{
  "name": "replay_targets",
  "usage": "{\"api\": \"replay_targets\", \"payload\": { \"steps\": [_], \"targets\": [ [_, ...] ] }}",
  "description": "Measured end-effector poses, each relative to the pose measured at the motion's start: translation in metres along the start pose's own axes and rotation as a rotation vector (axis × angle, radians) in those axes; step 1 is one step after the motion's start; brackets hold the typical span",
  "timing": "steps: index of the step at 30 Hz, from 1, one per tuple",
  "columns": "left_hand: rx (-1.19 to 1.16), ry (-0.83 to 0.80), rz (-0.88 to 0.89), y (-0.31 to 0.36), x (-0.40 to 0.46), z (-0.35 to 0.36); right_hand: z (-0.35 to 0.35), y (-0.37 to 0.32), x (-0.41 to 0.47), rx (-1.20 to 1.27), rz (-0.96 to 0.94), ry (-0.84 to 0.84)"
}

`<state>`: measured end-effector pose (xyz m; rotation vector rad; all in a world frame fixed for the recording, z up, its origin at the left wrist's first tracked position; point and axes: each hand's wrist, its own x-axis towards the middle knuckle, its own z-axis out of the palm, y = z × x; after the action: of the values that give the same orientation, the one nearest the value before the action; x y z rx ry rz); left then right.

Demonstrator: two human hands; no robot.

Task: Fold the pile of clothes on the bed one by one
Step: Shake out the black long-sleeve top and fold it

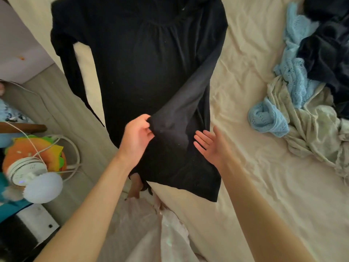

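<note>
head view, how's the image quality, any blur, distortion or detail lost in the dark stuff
Head view: warm, dim light; the black garment is so dark that its folds barely show. Wide-angle bending curves the bed edge and stretches both forearms. The white round lamp at the lower left is blurred and blown out. The left hand pinching the sleeve and the open right hand are fairly sharp.
</note>
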<state>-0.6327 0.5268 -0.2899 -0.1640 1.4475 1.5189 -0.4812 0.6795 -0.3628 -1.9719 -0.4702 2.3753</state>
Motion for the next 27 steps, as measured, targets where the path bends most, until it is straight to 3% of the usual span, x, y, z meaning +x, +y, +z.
{"api": "replay_targets", "payload": {
  "steps": [2,4,5,7,9,13,18,27],
  "targets": [
    [0.021,0.347,0.024,0.008,-0.003,-0.021,0.009,-0.001,0.000,0.036,-0.009,-0.035],
    [0.476,0.733,0.034,0.009,0.001,-0.042,0.023,-0.003,0.002,0.026,-0.013,-0.061],
    [0.701,0.795,-0.003,0.007,0.005,-0.053,0.031,-0.005,0.004,0.014,-0.019,-0.073],
    [1.002,0.694,-0.174,0.003,0.016,-0.068,0.049,-0.011,0.009,-0.020,-0.039,-0.094],
    [1.138,0.525,-0.211,0.002,0.031,-0.073,0.067,-0.022,0.015,-0.042,-0.076,-0.101],
    [1.184,0.438,0.073,0.016,0.080,-0.047,0.091,-0.052,0.033,0.042,-0.145,-0.149],
    [1.267,0.332,0.205,0.040,0.142,-0.004,0.106,-0.098,0.059,0.211,-0.124,-0.204],
    [0.904,0.207,0.201,0.055,0.194,0.023,0.134,-0.154,0.079,0.260,-0.025,-0.186]
  ]
}}
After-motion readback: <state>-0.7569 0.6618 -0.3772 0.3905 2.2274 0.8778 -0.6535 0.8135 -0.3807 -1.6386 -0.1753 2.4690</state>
